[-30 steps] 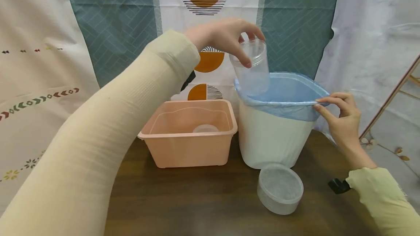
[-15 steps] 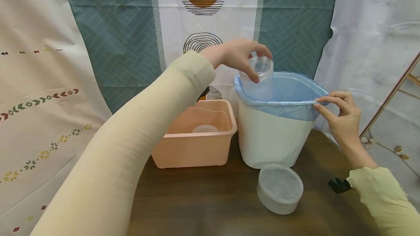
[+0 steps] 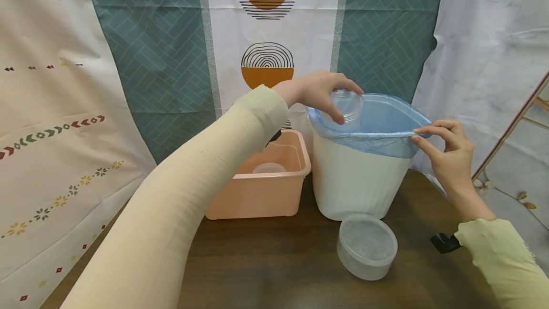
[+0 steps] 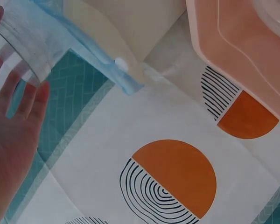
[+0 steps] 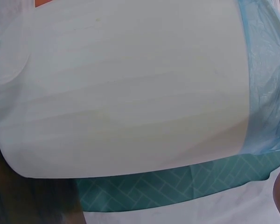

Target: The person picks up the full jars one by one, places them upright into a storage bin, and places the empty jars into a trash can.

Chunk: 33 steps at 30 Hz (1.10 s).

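Note:
My left hand (image 3: pixel 323 93) grips a clear plastic jar (image 3: pixel 348 105) by its threaded rim. Most of the jar is inside the white trash bin (image 3: pixel 356 180), lowered past the edge of its blue liner bag (image 3: pixel 392 108). In the left wrist view the fingers of the left hand (image 4: pixel 14 116) curve about the jar's rim (image 4: pixel 18 56). My right hand (image 3: pixel 450 154) pinches the liner's folded edge at the bin's right front corner. The right wrist view shows mainly the bin's side (image 5: pixel 130 93), with the liner (image 5: pixel 268 74) along its top.
A peach plastic basin (image 3: pixel 261 197) stands left of the bin, with a round translucent piece (image 3: pixel 269 168) inside. In front of the bin a round, frosted container (image 3: pixel 367 247) sits on the dark wooden table (image 3: pixel 274 261). Patterned cloths (image 3: pixel 167 37) hang behind.
My left hand has moved down and slightly right, lowering the jar from above the rim into the lined bin. The right hand stays on the liner's edge.

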Tool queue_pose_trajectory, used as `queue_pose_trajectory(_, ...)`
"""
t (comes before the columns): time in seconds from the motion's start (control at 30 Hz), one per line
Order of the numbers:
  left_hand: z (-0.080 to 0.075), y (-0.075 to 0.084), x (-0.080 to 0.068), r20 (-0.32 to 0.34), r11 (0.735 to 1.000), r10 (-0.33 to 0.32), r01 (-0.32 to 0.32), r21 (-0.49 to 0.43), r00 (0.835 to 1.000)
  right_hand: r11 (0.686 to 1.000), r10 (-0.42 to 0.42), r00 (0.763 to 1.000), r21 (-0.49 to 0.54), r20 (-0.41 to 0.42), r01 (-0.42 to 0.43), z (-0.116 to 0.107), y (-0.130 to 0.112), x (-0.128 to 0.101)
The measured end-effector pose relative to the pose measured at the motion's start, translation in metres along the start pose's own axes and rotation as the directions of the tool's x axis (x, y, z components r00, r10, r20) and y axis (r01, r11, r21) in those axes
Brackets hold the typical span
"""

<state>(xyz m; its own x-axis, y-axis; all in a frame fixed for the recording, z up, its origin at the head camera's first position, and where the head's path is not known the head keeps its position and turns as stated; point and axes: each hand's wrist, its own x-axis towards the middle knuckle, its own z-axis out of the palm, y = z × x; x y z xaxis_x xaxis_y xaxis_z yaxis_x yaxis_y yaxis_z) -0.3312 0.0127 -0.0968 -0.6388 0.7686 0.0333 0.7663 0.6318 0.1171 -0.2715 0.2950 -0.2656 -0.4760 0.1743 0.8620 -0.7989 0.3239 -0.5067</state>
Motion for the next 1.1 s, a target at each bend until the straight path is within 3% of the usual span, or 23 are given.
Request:
queue_pose_trajectory(0.8, 0.01, 0.0, 0.003, 0.044, 0.999, 0.014, -0.012, -0.032, 0.999, 1.0, 0.019, 1.0, -0.011, -0.003, -0.019, -0.003, 0.004, 0.003)
queue_pose_trajectory(1.1, 0.014, -0.003, -0.004, 0.038, 1.0, 0.008, -0.008, -0.019, 0.999, 1.0, 0.021, 1.0, -0.01, -0.002, -0.021, -0.003, 0.005, 0.002)
